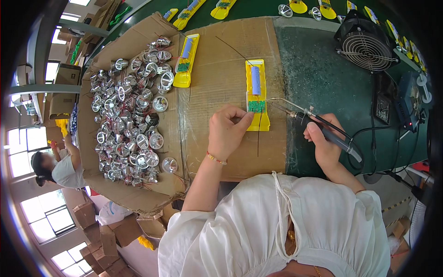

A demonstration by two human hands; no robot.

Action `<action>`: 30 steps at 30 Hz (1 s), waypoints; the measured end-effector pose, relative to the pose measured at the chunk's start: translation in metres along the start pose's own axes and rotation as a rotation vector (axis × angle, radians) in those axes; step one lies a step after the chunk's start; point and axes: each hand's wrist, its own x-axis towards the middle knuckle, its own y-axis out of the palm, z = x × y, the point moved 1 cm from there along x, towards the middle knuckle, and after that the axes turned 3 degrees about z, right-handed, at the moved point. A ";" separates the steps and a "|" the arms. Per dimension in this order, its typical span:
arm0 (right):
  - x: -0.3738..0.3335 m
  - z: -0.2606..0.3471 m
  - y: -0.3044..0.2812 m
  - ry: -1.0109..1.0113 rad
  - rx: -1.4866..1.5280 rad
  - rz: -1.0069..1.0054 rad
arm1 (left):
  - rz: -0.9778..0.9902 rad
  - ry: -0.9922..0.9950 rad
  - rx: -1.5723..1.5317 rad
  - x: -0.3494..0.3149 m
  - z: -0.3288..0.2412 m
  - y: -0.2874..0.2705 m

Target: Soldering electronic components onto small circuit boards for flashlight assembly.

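Observation:
A yellow flashlight housing [263,121] lies lengthwise in front of me on the cardboard sheet. In it sit a blue cylindrical battery [255,81] and, nearer me, a green circuit board [257,106]. A dark wire runs down across the board, and another reaches up from the far end. My left hand [230,127] is closed in a pinch at the board's lower left; what its fingertips hold is hidden. My right hand [326,140] grips a soldering iron [325,131] with a thin metal feed tube. Its tip points left, close to the board's right side.
Left stands a cardboard box [134,194] heaped with silver reflector cups [124,115]. A second yellow housing [186,62] lies beside it. At right are a fan [366,48], a blue powered unit [410,104] and black cables. More housings line the far side. A person [64,166] is at far left.

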 end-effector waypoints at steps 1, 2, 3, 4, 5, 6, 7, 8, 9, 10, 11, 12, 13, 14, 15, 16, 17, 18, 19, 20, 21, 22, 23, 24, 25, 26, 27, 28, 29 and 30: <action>0.000 -0.001 -0.001 -0.017 0.005 -0.003 | 0.000 0.000 0.009 0.000 0.000 0.000; 0.000 -0.003 -0.002 -0.028 0.017 -0.010 | -0.003 0.025 0.011 0.001 0.000 0.000; -0.001 -0.003 -0.004 -0.024 0.010 -0.011 | -0.005 -0.019 0.022 0.001 0.000 0.001; -0.001 -0.004 -0.007 -0.019 0.009 -0.019 | -0.008 -0.034 0.026 0.001 0.000 0.001; -0.001 -0.005 -0.010 -0.011 0.008 -0.038 | -0.015 -0.067 0.043 0.001 -0.001 0.001; 0.000 -0.006 -0.014 -0.028 0.002 -0.037 | -0.021 -0.063 -0.012 0.001 -0.003 0.001; 0.000 -0.007 -0.018 -0.039 -0.004 -0.046 | -0.030 -0.082 -0.052 0.000 -0.005 0.000; 0.001 -0.007 -0.022 -0.049 -0.010 -0.055 | -0.024 -0.104 -0.097 -0.001 -0.007 -0.001; 0.001 -0.008 -0.027 -0.049 -0.007 -0.069 | -0.056 -0.070 -0.133 -0.004 -0.009 -0.004; 0.002 -0.009 -0.031 -0.049 -0.016 -0.077 | -0.004 -0.086 -0.034 -0.004 -0.012 -0.006; 0.003 -0.010 -0.034 -0.048 -0.030 -0.090 | 0.082 -0.084 0.084 -0.002 -0.015 -0.009; 0.004 -0.011 -0.037 -0.045 -0.044 -0.101 | 0.152 -0.119 0.210 0.003 -0.017 -0.011; 0.006 -0.012 -0.039 -0.005 -0.026 -0.106 | 0.229 -0.082 0.347 0.014 -0.022 -0.009; 0.008 -0.013 -0.039 0.005 -0.030 -0.106 | 0.210 -0.005 0.336 0.028 -0.027 -0.008; 0.009 -0.015 -0.039 0.013 -0.032 -0.111 | 0.204 0.013 0.343 0.048 -0.033 -0.005; 0.010 -0.016 -0.038 0.023 -0.034 -0.113 | 0.209 0.013 0.352 0.071 -0.038 -0.002; 0.010 -0.016 -0.037 0.048 0.001 -0.112 | 0.138 0.111 0.405 0.103 -0.046 0.002; 0.011 -0.017 -0.036 0.050 -0.003 -0.115 | 0.135 0.088 0.385 0.138 -0.055 0.005; 0.011 -0.017 -0.036 0.053 -0.003 -0.120 | 0.074 0.096 0.396 0.173 -0.064 0.007; 0.012 -0.017 -0.036 0.057 -0.006 -0.127 | -0.026 0.140 0.417 0.201 -0.071 0.003; 0.011 -0.017 -0.037 0.095 0.004 -0.132 | -0.131 0.220 0.422 0.224 -0.075 0.000; 0.011 -0.017 -0.038 0.094 -0.002 -0.120 | -0.194 0.190 0.443 0.241 -0.075 -0.008; 0.012 -0.017 -0.039 0.088 -0.013 -0.111 | -0.189 0.212 0.510 0.251 -0.073 -0.024; 0.013 -0.016 -0.041 0.074 -0.018 -0.109 | -0.294 0.292 0.630 0.250 -0.066 -0.039; 0.012 -0.016 -0.042 0.101 -0.017 -0.113 | -0.337 0.302 0.725 0.245 -0.058 -0.057; 0.014 -0.015 -0.043 0.108 0.001 -0.111 | -0.453 0.327 0.945 0.234 -0.048 -0.069; 0.014 -0.015 -0.042 0.115 0.021 -0.109 | -0.421 0.201 1.140 0.224 -0.038 -0.081; 0.014 -0.015 -0.041 0.124 0.045 -0.102 | -0.298 0.132 1.132 0.215 -0.029 -0.085; 0.014 -0.015 -0.039 0.142 0.054 -0.106 | -0.175 0.056 1.118 0.203 -0.021 -0.087; 0.014 -0.015 -0.038 0.133 0.045 -0.123 | -0.040 -0.046 1.087 0.190 -0.015 -0.088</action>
